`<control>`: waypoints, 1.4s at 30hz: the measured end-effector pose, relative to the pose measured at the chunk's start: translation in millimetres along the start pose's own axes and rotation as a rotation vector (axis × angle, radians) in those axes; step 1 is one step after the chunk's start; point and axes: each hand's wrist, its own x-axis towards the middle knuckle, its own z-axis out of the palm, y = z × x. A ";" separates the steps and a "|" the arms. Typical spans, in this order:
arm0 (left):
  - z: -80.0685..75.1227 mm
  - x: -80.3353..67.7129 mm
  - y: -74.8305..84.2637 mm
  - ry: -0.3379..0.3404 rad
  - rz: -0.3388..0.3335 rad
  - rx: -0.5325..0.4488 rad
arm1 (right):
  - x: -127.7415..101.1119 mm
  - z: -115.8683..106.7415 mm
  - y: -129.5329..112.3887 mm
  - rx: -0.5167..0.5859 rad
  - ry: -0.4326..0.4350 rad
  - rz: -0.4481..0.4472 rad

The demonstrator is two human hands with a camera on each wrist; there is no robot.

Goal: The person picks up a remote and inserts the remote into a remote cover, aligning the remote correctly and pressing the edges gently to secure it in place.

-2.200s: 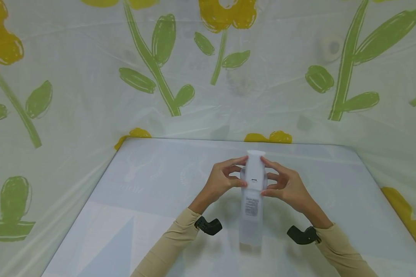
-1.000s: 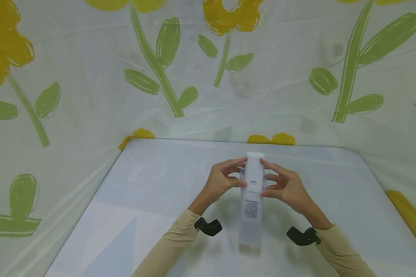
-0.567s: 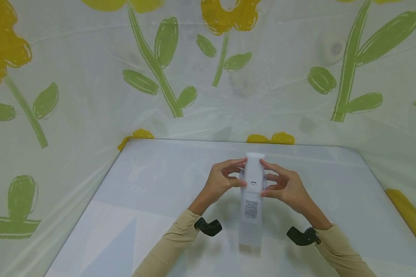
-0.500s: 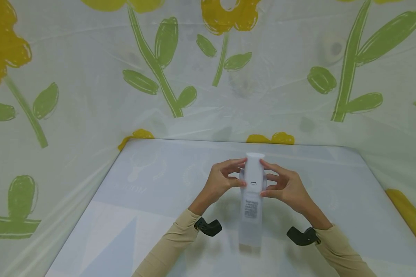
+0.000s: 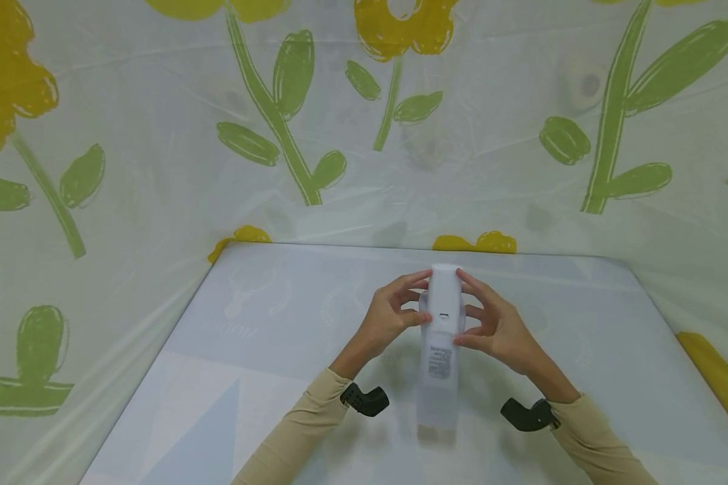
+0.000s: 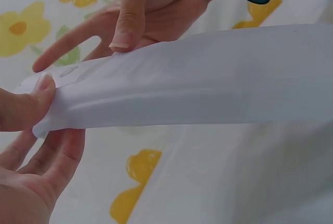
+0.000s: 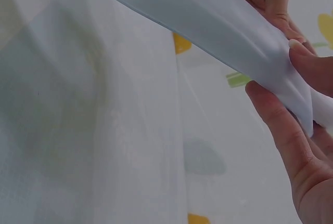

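A slim white device point(image 5: 445, 291) with a small port on its face stands in the middle of the head view, held between both hands. A long frosted plastic sleeve point(image 5: 439, 403) with a block of grey print hangs below it toward me. My left hand point(image 5: 385, 316) pinches the left side, index fingertip near the top and thumb lower down. Opposite it, my right hand point(image 5: 502, 331) grips the right side in much the same way. In the left wrist view the pale sleeve point(image 6: 197, 83) stretches between the hands; the right wrist view shows the sleeve point(image 7: 208, 21) running to the fingers.
Under the hands lies a pale table point(image 5: 267, 316) with light blue patterns. A white curtain point(image 5: 479, 168) printed with yellow flowers and green leaves hangs behind it and at both sides. Dark wrist cameras point(image 5: 364, 399) sit at the cuffs of the beige sleeves.
The device has tipped and risen slightly, so its flared top end shows less. Both index fingertips have moved up toward that end. The grip stays on both sides.
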 end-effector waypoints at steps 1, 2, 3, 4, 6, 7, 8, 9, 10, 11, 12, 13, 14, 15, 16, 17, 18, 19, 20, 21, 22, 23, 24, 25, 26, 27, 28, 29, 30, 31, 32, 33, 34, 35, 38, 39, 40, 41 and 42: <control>0.2 -0.2 0.4 -0.003 -0.003 0.003 | -0.1 0.1 -0.1 0.002 -0.001 0.001; 0.4 -0.6 0.7 -0.007 -0.005 0.006 | -0.2 0.3 -0.1 0.002 0.000 0.002; 0.5 -1.1 1.1 -0.012 -0.008 0.011 | -0.4 0.5 -0.2 0.000 0.000 0.004; 0.5 -1.5 1.5 -0.020 -0.013 0.016 | -0.6 0.6 -0.2 0.002 0.000 0.007; 0.4 -2.0 2.5 -0.041 -0.018 0.019 | -0.8 0.8 -0.3 0.005 -0.002 0.003; 0.3 -2.2 3.1 -0.053 -0.019 0.019 | -1.0 0.8 -0.3 0.008 -0.004 0.000; 0.2 -2.4 3.8 -0.065 -0.018 0.023 | -1.1 0.8 -0.1 0.012 -0.005 0.001; 0.0 -2.5 4.6 -0.079 -0.019 0.026 | -1.2 0.7 0.1 0.013 -0.005 0.000; -0.2 -2.5 5.4 -0.093 -0.019 0.026 | -1.3 0.5 0.3 0.018 -0.006 0.000; -0.4 -2.5 6.1 -0.106 -0.017 0.027 | -1.3 0.4 0.6 0.017 -0.005 -0.001; -0.6 -2.6 6.9 -0.119 -0.017 0.032 | -1.5 0.4 0.9 0.020 -0.006 -0.002; -0.8 -2.8 7.5 -0.130 -0.017 0.036 | -1.5 0.2 1.3 0.022 -0.006 -0.001; -1.0 -3.0 8.2 -0.140 -0.020 0.039 | -1.5 0.2 1.6 0.025 -0.006 0.000; -1.3 -3.1 8.6 -0.151 -0.025 0.041 | -1.6 0.2 2.0 0.025 -0.006 -0.001; -1.6 -3.2 8.9 -0.158 -0.029 0.042 | -1.6 0.2 2.4 0.029 -0.008 -0.001; -1.7 -3.3 9.2 -0.163 -0.032 0.045 | -1.6 0.2 2.8 0.030 -0.007 0.000; -1.8 -3.4 9.4 -0.167 -0.035 0.047 | -1.7 0.2 3.3 0.031 -0.007 0.003; -1.8 -3.4 9.5 -0.169 -0.036 0.048 | -1.8 0.2 3.7 0.031 -0.004 0.008; -1.8 -3.4 9.7 -0.169 -0.036 0.051 | -2.0 0.2 4.1 0.028 -0.001 0.011; -1.7 -3.4 9.7 -0.167 -0.035 0.054 | -2.3 0.0 4.4 0.024 0.002 0.014; -1.5 -3.4 10.0 -0.164 -0.033 0.056 | -2.6 0.0 4.6 0.021 0.007 0.018; -1.3 -3.4 10.0 -0.160 -0.030 0.059 | -2.9 0.0 4.5 0.018 0.014 0.022; -1.1 -3.4 10.2 -0.155 -0.027 0.062 | -3.1 -0.2 4.5 0.012 0.020 0.025; -0.9 -3.5 10.2 -0.150 -0.025 0.065 | -3.3 -0.2 4.4 0.008 0.025 0.026; -0.7 -3.7 10.3 -0.143 -0.023 0.065 | -3.4 -0.4 4.2 0.003 0.028 0.026; -0.6 -3.7 10.4 -0.137 -0.020 0.066 | -3.4 -0.6 4.1 -0.002 0.028 0.020; -0.5 -3.7 10.4 -0.132 -0.017 0.065 | -3.4 -0.6 4.0 -0.007 0.030 0.018; -0.4 -3.8 10.2 -0.127 -0.014 0.064 | -3.2 -0.8 3.8 -0.011 0.028 0.015; -0.3 -3.8 10.2 -0.122 -0.013 0.060 | -3.1 -0.9 3.7 -0.015 0.027 0.012; -0.3 -3.7 10.0 -0.118 -0.012 0.057 | -3.1 -0.9 3.4 -0.017 0.026 0.007; -0.2 -3.7 9.8 -0.114 -0.011 0.056 | -3.0 -0.9 3.0 -0.018 0.025 0.005; -0.1 -3.7 9.5 -0.109 -0.012 0.056 | -2.9 -0.9 2.8 -0.019 0.024 0.002; -0.1 -3.7 9.2 -0.107 -0.014 0.055 | -2.9 -0.7 2.5 -0.018 0.024 0.001; 0.0 -3.6 9.0 -0.104 -0.016 0.054 | -2.7 -0.6 2.0 -0.017 0.026 0.000; 0.2 -3.6 8.3 -0.092 -0.022 0.057 | -2.3 -0.5 0.9 -0.014 0.028 0.000; 0.2 -3.6 8.2 -0.090 -0.024 0.057 | -2.2 -0.4 0.5 -0.012 0.028 0.001; 0.2 -3.5 8.0 -0.088 -0.025 0.055 | -2.0 -0.5 0.2 -0.013 0.028 0.001; 0.4 -3.6 7.8 -0.084 -0.024 0.052 | -2.0 -0.5 0.0 -0.015 0.030 0.006; 0.4 -3.5 7.7 -0.083 -0.024 0.051 | -2.0 -0.5 -0.2 -0.017 0.030 0.009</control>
